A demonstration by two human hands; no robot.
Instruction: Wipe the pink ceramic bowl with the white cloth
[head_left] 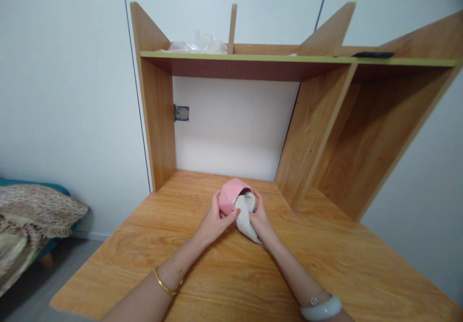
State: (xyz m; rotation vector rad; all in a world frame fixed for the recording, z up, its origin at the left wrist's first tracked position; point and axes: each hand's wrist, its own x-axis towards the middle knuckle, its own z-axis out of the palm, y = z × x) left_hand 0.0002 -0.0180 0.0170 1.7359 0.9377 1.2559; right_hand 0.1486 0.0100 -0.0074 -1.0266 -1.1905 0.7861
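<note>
A pink faceted bowl or pot point(228, 196) is held tilted just above the wooden desk, its opening turned toward the right and toward me. My left hand point(216, 221) grips its left side, with the thumb at the lower rim. A whitish cloth point(246, 218) is partly inside the opening and hangs down toward the desk. My right hand point(261, 218) has its fingers round the right side of the bowl, with the thumb pressing the cloth at the opening. The right fingertips behind the bowl are partly hidden.
The wooden desk point(162, 245) carries a shelf unit point(231, 61) along its back. Clear plastic wrap point(202, 45) and a dark flat object point(374, 55) lie on the shelf. At far left stands a teal seat with a patterned cushion point(39, 208).
</note>
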